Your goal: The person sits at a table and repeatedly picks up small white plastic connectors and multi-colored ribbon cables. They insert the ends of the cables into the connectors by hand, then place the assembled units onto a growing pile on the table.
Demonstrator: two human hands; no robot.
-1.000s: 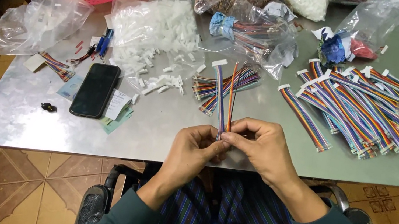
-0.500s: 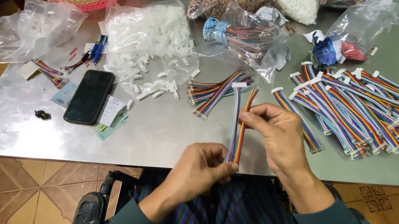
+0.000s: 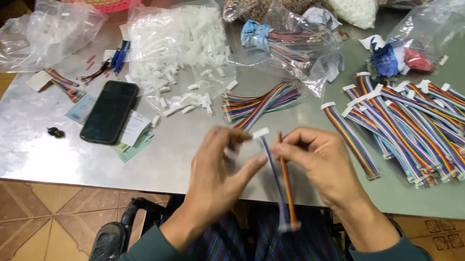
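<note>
Left hand [image 3: 222, 170] and right hand [image 3: 319, 165], both closed in a pinch on the rainbow-coloured flat ribbon cable [image 3: 281, 180], now sit higher than 0.5 s earlier, at 6 o'clock of the grey metal table [image 3: 38, 147]; its white connector [image 3: 260, 133] points to 11 o'clock.
</note>
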